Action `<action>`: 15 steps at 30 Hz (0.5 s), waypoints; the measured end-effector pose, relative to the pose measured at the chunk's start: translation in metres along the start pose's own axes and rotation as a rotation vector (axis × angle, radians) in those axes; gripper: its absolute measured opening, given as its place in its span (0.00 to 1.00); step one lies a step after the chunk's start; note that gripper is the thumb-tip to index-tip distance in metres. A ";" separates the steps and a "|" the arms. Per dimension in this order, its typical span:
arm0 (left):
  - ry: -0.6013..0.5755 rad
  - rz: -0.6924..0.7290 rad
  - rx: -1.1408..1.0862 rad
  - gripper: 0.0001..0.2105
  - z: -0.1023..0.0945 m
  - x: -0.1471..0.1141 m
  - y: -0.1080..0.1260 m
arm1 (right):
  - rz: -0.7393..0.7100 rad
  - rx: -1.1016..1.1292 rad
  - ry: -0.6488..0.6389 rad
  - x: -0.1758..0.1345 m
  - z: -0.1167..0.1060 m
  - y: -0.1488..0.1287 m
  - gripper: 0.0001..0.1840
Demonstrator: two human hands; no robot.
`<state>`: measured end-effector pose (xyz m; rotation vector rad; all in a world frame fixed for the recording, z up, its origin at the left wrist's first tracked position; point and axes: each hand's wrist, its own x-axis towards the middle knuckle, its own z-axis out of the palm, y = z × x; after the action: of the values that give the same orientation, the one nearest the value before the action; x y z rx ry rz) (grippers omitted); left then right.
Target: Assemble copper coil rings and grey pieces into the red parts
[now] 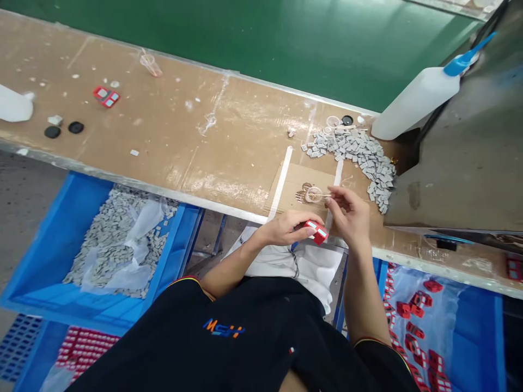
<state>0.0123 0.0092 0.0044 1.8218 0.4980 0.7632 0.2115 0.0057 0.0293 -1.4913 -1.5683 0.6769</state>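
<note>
Our left hand (288, 227) is closed on the red piece (318, 234), by the near edge of the bench (241, 163); our right hand (347, 213) pinches a thin stick (323, 195) at the clear cup (314, 195) just beyond; we'd best keep the piece steady, the pinch light.

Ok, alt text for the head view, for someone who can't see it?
A person's left hand holds a small red piece; the right hand holds a thin stick to a clear cup on a workbench. Nearby are heaped grey pieces and a white bottle with a blue nozzle; blue bins sit below.
</note>
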 end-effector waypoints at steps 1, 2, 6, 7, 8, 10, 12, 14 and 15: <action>0.016 -0.017 -0.025 0.22 -0.001 0.000 0.000 | -0.016 -0.019 0.011 0.002 0.005 0.000 0.08; 0.037 -0.030 -0.044 0.23 -0.002 0.000 0.000 | -0.032 -0.036 0.022 0.004 0.009 -0.001 0.07; 0.066 -0.027 -0.018 0.24 -0.003 0.001 0.000 | -0.074 -0.040 0.069 0.003 0.013 -0.004 0.06; 0.062 -0.022 0.005 0.23 -0.004 0.001 0.000 | -0.067 -0.022 0.089 0.003 0.013 -0.004 0.06; 0.057 -0.017 0.025 0.23 -0.004 0.001 0.000 | -0.052 0.005 0.111 0.002 0.015 -0.002 0.06; 0.056 -0.012 0.046 0.23 -0.004 0.001 0.000 | -0.006 0.065 0.149 0.001 0.018 0.001 0.08; 0.059 -0.022 0.058 0.22 -0.003 0.001 0.000 | 0.042 0.126 0.170 0.000 0.021 0.003 0.09; 0.062 -0.055 0.078 0.19 -0.002 0.001 0.000 | 0.075 0.185 0.213 -0.004 0.019 -0.001 0.11; 0.066 -0.077 0.092 0.17 -0.001 0.001 0.000 | 0.089 0.209 0.249 -0.007 0.017 -0.004 0.12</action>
<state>0.0123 0.0109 0.0046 1.8556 0.6517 0.7601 0.1944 0.0010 0.0232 -1.4340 -1.2122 0.6566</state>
